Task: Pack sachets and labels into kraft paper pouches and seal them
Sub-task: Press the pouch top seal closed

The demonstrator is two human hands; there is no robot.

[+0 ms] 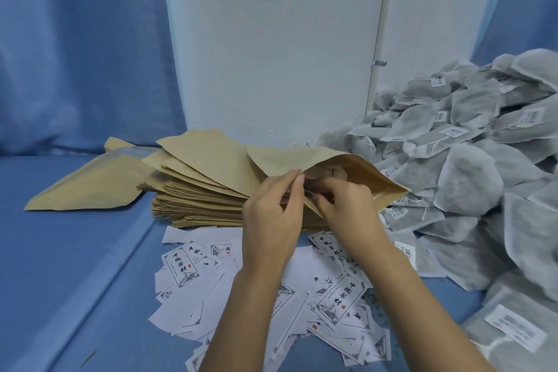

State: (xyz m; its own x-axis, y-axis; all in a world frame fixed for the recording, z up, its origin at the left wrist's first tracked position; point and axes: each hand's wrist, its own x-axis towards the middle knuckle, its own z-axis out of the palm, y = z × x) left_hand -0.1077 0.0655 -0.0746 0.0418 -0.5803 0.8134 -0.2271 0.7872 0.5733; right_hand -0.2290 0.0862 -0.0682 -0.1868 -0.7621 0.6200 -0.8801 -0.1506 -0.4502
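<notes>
Kraft paper pouch lies mid-frame on the pouch stack, my left hand and right hand each pinching a mouth lip. Filling stage, I judge; next needs a label from lower centre.

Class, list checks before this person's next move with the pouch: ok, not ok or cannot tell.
1. Mouth of the brown kraft paper pouch open: ok.
2. Pinch by left hand on its edge: ok.
3. Pinch by right hand on its edge: ok.
4. Stock in heap of grey mesh sachets: ok.
5. Stock of white printed paper labels: ok.
6. Contents already inside: cannot tell.
</notes>
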